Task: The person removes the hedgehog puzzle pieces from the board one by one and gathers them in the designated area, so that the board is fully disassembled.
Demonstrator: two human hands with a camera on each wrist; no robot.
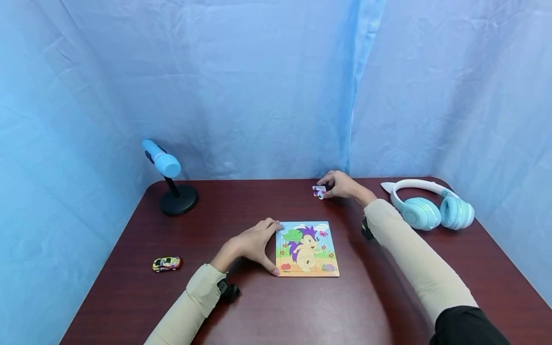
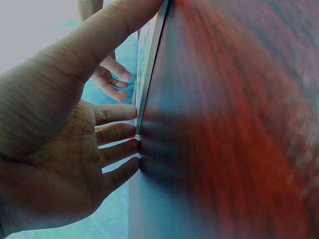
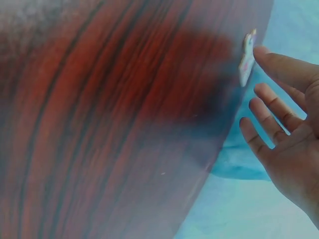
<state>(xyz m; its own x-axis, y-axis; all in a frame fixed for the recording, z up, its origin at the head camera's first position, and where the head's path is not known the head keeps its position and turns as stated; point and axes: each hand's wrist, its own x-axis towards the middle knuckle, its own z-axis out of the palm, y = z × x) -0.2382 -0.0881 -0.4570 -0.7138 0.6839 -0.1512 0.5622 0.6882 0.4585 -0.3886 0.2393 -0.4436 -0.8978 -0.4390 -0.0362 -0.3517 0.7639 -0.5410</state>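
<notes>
A square picture puzzle board (image 1: pixel 307 249) with a cartoon hedgehog lies flat in the middle of the dark red table (image 1: pixel 302 306). My left hand (image 1: pixel 258 242) rests at its left edge, with the thumb at the near corner and the index finger at the far corner. In the left wrist view the straight fingers (image 2: pixel 117 132) touch the board's thin edge (image 2: pixel 149 59). Farther back, a small loose puzzle piece (image 1: pixel 319 191) lies on the table. My right hand (image 1: pixel 342 184) reaches it with extended fingers, and in the right wrist view a fingertip (image 3: pixel 264 54) touches the piece (image 3: pixel 246 59).
Light blue headphones (image 1: pixel 431 206) lie at the back right. A blue microphone on a black round stand (image 1: pixel 168 177) is at the back left. A small yellow toy car (image 1: pixel 166 263) sits near the left edge. Blue cloth hangs behind and beside the table.
</notes>
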